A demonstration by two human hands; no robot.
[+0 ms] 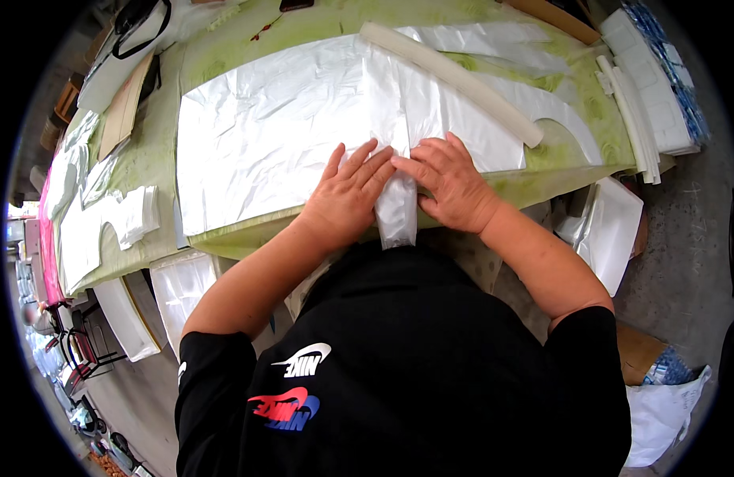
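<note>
Thin white plastic sheets (263, 135) lie spread over the table in front of me. A narrow folded strip of clear plastic (397, 211) runs between my hands and hangs over the near table edge. My left hand (347, 191) rests flat on the plastic at the strip's left side, fingers stretched out. On the other side, my right hand (454, 183) presses down with its fingers bent and apart, the index finger reaching across the strip. The fingertips of both hands nearly meet. Beyond them, a long cream tube (454, 83) lies slantwise across the sheets.
A green patterned cover (224, 63) lies over the table. Folded white plastic pieces (128, 219) and a cardboard sheet (127, 107) are at the left. Stacked white packs (641, 79) stand at the far right. Below the right edge are a white box (617, 238) and a white sack (665, 417).
</note>
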